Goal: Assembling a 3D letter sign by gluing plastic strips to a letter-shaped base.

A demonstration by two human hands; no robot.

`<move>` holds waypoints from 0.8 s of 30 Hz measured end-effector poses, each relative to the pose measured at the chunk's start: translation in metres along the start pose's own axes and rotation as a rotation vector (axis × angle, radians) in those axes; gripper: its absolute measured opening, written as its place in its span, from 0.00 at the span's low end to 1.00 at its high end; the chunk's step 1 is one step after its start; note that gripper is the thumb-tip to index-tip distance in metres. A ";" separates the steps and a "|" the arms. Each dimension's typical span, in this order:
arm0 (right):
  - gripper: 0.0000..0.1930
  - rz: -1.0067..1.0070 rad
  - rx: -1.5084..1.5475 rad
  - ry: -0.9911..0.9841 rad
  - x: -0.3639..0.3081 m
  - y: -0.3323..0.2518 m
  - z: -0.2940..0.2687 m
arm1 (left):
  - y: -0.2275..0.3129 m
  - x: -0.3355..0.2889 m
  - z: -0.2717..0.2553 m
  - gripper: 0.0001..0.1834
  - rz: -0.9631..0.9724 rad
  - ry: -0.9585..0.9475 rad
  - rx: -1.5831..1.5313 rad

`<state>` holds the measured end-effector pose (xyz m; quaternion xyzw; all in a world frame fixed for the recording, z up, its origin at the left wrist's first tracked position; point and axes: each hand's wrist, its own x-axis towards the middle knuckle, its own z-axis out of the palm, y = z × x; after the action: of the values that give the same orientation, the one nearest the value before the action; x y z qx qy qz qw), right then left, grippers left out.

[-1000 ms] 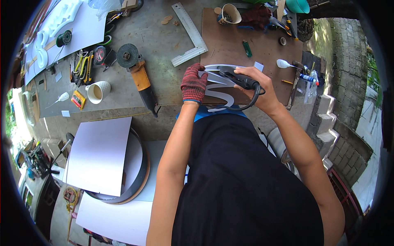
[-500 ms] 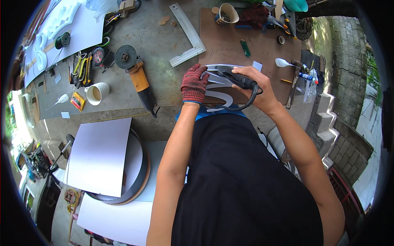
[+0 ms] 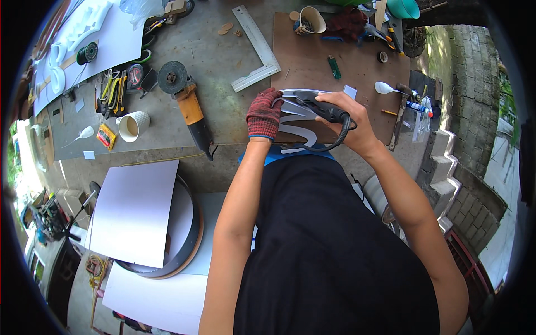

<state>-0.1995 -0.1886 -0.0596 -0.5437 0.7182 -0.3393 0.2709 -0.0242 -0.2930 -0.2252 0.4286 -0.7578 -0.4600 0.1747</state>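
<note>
While a rough grey concrete bench (image 3: 218,50) spreads wide, a flat brown board (image 3: 357,78) lies on it, bearing a curved, shiny metal letter shape (image 3: 298,120) at its near edge. Gloved in red knit, the left hand (image 3: 264,113) closes over that shape's left end. Bare, the right hand (image 3: 349,120) wraps fully around a slim black corded rotary tool (image 3: 324,109), tip against the metal

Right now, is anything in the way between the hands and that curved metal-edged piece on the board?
Nothing visible is. The gloved left hand already rests on the curved metal-edged piece, and the bare right hand holds a black corded tool against its rim. The nearby framing square and orange angle grinder lie clear of it.
</note>
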 end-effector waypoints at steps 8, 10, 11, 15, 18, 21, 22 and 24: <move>0.24 -0.010 -0.012 0.003 0.000 0.001 0.000 | 0.000 0.000 0.001 0.11 0.007 0.013 -0.011; 0.24 -0.010 -0.010 0.002 0.001 -0.001 0.000 | -0.001 0.000 0.002 0.11 0.027 0.022 -0.005; 0.24 -0.009 -0.009 0.000 0.001 -0.001 0.000 | -0.001 -0.001 0.002 0.13 -0.045 0.022 -0.048; 0.24 -0.009 -0.021 -0.006 0.001 -0.001 -0.001 | 0.001 -0.001 0.006 0.21 -0.252 0.020 -0.112; 0.24 -0.003 -0.016 -0.004 0.001 -0.001 -0.001 | 0.007 0.002 0.007 0.26 -0.350 0.011 -0.146; 0.24 -0.014 -0.015 -0.004 0.002 -0.001 -0.001 | 0.000 0.003 0.015 0.29 -0.269 0.143 -0.243; 0.23 -0.013 -0.011 -0.005 0.003 -0.002 -0.001 | -0.004 0.003 0.016 0.29 -0.270 0.147 -0.243; 0.23 -0.006 -0.009 -0.003 0.002 -0.002 -0.001 | -0.004 0.006 0.012 0.32 -0.392 -0.018 -0.320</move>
<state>-0.1998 -0.1904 -0.0575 -0.5477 0.7177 -0.3361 0.2682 -0.0336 -0.2924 -0.2354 0.5300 -0.5793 -0.6029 0.1412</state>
